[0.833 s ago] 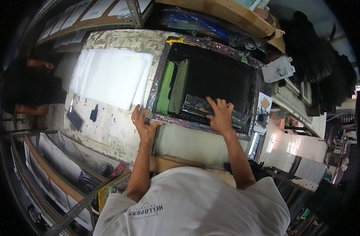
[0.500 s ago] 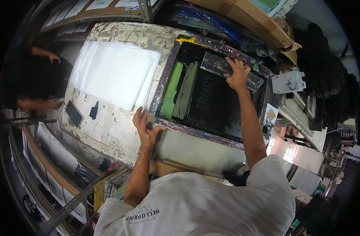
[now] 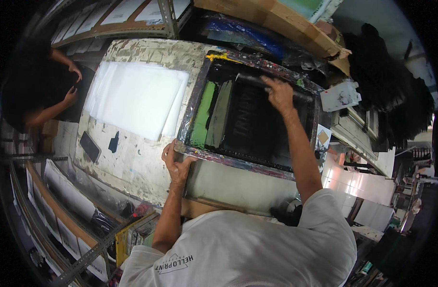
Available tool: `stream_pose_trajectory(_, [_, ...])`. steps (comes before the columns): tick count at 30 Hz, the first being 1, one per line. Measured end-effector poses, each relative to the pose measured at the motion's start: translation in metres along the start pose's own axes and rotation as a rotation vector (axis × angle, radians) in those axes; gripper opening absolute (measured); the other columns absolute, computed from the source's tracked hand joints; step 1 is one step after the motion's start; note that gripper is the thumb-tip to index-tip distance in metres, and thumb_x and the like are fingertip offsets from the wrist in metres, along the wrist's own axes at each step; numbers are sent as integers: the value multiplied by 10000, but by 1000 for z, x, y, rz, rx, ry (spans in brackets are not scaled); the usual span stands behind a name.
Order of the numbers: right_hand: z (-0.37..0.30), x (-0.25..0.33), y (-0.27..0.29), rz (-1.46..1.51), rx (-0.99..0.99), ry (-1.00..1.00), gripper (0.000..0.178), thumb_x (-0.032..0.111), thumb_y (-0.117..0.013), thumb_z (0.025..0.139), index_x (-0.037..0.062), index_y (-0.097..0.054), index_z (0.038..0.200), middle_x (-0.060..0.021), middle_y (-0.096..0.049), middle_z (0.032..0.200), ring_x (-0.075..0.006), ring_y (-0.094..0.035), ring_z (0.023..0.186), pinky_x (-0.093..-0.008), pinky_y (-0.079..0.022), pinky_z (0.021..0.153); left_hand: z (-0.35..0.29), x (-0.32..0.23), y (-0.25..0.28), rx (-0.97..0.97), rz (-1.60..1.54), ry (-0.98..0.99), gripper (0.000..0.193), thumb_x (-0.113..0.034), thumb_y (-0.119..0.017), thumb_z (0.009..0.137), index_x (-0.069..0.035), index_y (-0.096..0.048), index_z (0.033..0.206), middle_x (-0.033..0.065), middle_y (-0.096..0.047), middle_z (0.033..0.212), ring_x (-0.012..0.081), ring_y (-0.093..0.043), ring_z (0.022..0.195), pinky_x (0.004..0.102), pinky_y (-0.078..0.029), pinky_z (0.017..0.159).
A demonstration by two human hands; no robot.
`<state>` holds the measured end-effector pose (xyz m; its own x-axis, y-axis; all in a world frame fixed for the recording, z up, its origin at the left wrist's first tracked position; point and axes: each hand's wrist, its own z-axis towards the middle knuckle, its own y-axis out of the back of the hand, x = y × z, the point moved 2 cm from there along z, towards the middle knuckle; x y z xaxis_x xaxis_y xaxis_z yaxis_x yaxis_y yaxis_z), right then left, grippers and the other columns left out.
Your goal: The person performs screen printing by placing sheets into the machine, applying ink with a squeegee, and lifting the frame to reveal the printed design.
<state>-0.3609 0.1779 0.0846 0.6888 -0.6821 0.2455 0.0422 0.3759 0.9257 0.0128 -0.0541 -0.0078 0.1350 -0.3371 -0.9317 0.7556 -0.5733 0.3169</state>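
A screen-printing frame (image 3: 238,162) with a worn, ink-spattered border lies at the table's right end, dark ink spread over its mesh. At its near left corner, my left hand (image 3: 177,168) is closed around the border. My right hand (image 3: 280,94) is over the far part of the mesh, its fingers bent on a dark, ink-coated squeegee (image 3: 247,77). The squeegee stands tilted, much of it blending into the black ink. Faint pale lettering shows on the mesh nearer to me. Left of the ink run a bright green strip (image 3: 203,115) and a grey-green strip (image 3: 220,115).
A stack of white sheets (image 3: 133,95) lies left of the frame, with a phone (image 3: 90,146) and a dark scrap (image 3: 113,142) nearby. A stained white container (image 3: 341,97) stands beyond the frame's right side. At far left another person's hands (image 3: 71,95) show. Metal racks (image 3: 92,244) flank the table.
The squeegee has tipped from lying broad side up to a steeper tilt under my right hand. My left hand keeps the corner. The other person's hands have come closer together. The view has shifted slightly.
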Motion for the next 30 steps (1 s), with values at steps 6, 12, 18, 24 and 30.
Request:
stream_pose_trajectory(6, [-99, 79, 52, 65, -18, -15, 439, 98, -646, 845, 275, -673, 1246, -250, -671, 1026, -422, -643, 855, -503, -502, 757, 10, -32, -2, -46, -200, 7, 857, -41, -910, 558, -20, -562, 1340, 105, -557, 1242, 241, -537, 1126, 365, -431, 1010])
stream_pose_trajectory(12, [-149, 150, 149, 81, -31, 4, 596, 245, -764, 711, 241, -648, 1296, -230, -669, 952, -392, -655, 883, -466, -505, 806, 41, -114, 1, -132, -215, -63, 760, 8, -874, 639, 53, -544, 1323, 119, -572, 1216, 229, -549, 1127, 353, -422, 1022])
stream_pose_trajectory(18, [-94, 139, 200, -42, -285, 109, 672, 458, -815, 631, 218, -680, 1245, -199, -661, 850, -378, -661, 824, -462, -515, 711, 78, -184, -13, -154, -404, -166, 682, -101, -761, 858, -4, -384, 1418, 79, -592, 1148, 187, -491, 1090, 340, -371, 1005])
stream_pose_trajectory(24, [-21, 115, 245, 23, -259, 104, 563, 480, -806, 682, 148, -742, 1133, -195, -729, 943, -352, -705, 864, -438, -552, 810, 75, -92, -78, 156, 292, 36, 426, -361, -743, 869, -20, -611, 1088, 169, -657, 1050, 302, -634, 942, 410, -500, 787])
stream_pose_trajectory(30, [8, 109, 259, -45, -284, 66, 523, 459, -831, 684, 137, -763, 1091, -154, -746, 931, -317, -713, 858, -412, -555, 821, 35, -53, -115, 341, 498, -55, 358, -335, -761, 823, 1, -678, 914, 194, -655, 970, 357, -646, 910, 444, -517, 787])
